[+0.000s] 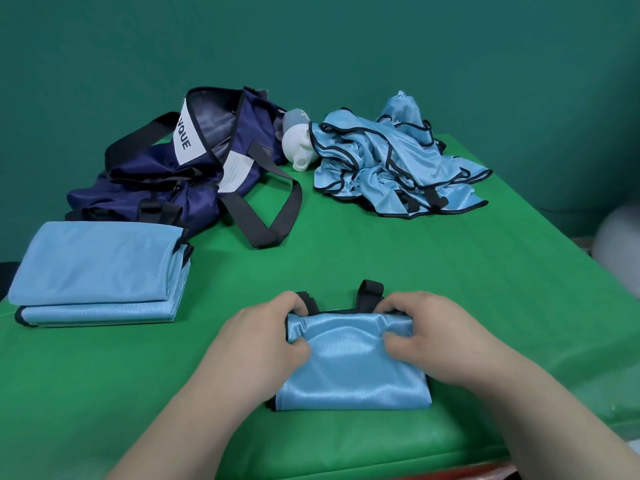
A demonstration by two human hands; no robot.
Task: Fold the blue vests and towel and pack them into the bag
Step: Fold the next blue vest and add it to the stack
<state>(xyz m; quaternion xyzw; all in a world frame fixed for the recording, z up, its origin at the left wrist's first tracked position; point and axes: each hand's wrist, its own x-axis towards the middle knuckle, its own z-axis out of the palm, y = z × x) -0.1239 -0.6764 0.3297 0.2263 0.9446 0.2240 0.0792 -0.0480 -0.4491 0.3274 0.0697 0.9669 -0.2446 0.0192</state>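
Shiny sky-blue ribbed polyester, trimmed in black, makes up the half-folded vest [353, 362] lying at six o'clock in the head view, its black strap loops poking out past the far edge. The left hand [263, 337] pinches that far edge at its left corner, thumb on top and fingers curled under; the right hand [426, 337] does the same at the right corner. To do this fold well, I judge both corners should travel together and level, the slippery cloth kept taut between them, the loops tucked inside, and the crease pressed flat before letting go, or the layers may slide apart. At eight o'clock the stack of folded light-blue cloths [97, 271] gives the footprint to match. The open navy nylon duffel bag with black webbing straps [180, 168] slumps at ten o'clock, and the rumpled heap of unfolded blue vests [391, 168] waits at one o'clock, a white plastic bottle top [298, 143] between them. The bright green padded tabletop [381, 265] looks smooth and slightly glossy, so cloth may skid. Behind stands a plain teal wall [311, 46]; a pale rounded shape at three o'clock is unclear.
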